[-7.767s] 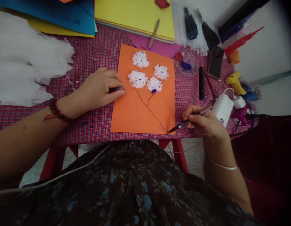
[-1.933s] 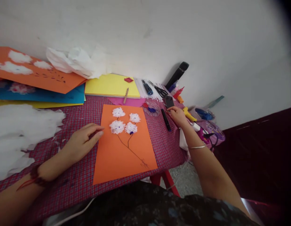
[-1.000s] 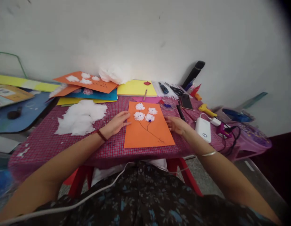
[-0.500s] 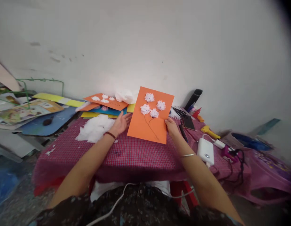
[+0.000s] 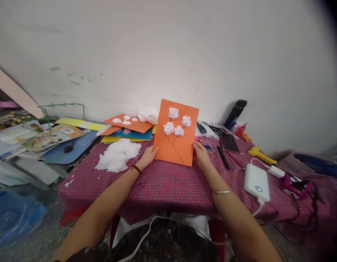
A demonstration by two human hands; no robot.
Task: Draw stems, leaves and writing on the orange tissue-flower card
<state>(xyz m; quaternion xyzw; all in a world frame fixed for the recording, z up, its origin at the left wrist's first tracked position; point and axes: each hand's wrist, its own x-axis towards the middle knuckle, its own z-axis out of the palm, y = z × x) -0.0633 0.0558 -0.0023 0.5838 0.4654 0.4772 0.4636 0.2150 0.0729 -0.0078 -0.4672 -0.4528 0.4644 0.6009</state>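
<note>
Both hands are on the orange card (image 5: pixel 186 145) here, holding it tilted up to face the wearer over the middle of the table (image 5: pixel 168 187), in front of the back edge. The left hand (image 5: pixel 148 156) pinches it right by the bottom left corner, and the right hand (image 5: pixel 201 154) has the right side between thumb and fingers, a bit below halfway. Can't really tell if the card's bottom edge touches the checked cloth or hangs just above it. Four ruffled white paper flowers (image 5: pixel 168 128) sit on its upper part, with a thin dark forked stem (image 5: pixel 173 146) running down toward the bottom edge. Over toward the table's left edge there's a messy pile of white paper (image 5: pixel 116 155), and behind that, at the back edge, a stack with another orange sheet (image 5: pixel 142 126) on top of a blue sheet (image 5: pixel 141 135). Right of the card you've got a black marker (image 5: pixel 223 158), a phone (image 5: pixel 230 143) and black scissors (image 5: pixel 217 129) up near the back edge, then a yellow glue gun (image 5: pixel 261 155) and a white power bank (image 5: pixel 256 181) closer to the right end, cable plugged in.
</note>
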